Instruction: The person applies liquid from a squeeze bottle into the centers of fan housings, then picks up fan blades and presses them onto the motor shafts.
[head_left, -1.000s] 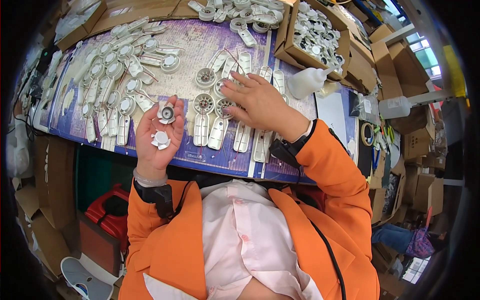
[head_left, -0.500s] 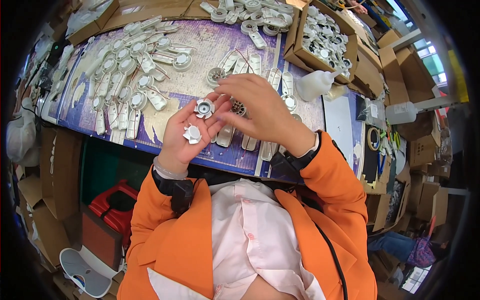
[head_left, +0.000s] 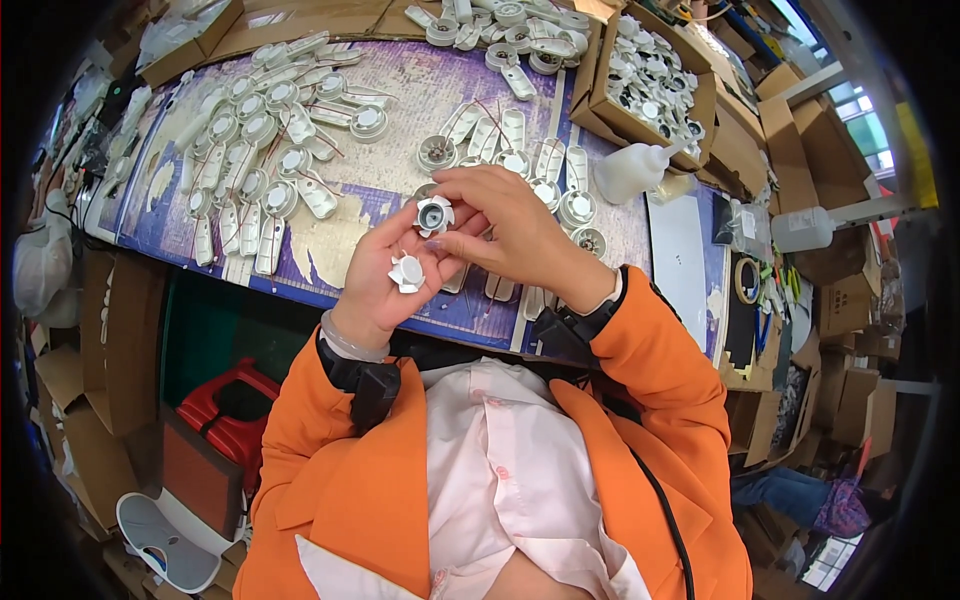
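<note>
My left hand (head_left: 385,280) is turned palm up and cupped. A small white fan blade (head_left: 406,273) lies on its palm, smooth hub side showing. At its fingers is another white fan blade (head_left: 434,215), its dark ringed hollow hub facing up. My right hand (head_left: 510,225) comes over from the right, with thumb and fingers closed about this second blade. Beyond the hands on the table, white handheld-fan housings (head_left: 437,152) lie in rows, some with round motor parts and thin red wires. My hands hide part of these rows.
Many assembled fan housings (head_left: 240,130) spread over the table's left, with more (head_left: 520,35) at the far edge. A cardboard box (head_left: 590,105) full of fan blades stands far right. Beside it are a white squeeze bottle (head_left: 630,172), a pale sheet (head_left: 675,265) and a tape roll (head_left: 747,278).
Both hands have shifted slightly to the right. My right thumb and fingers have come down onto the fan blade at the left fingers; the other blade stays on the palm.
</note>
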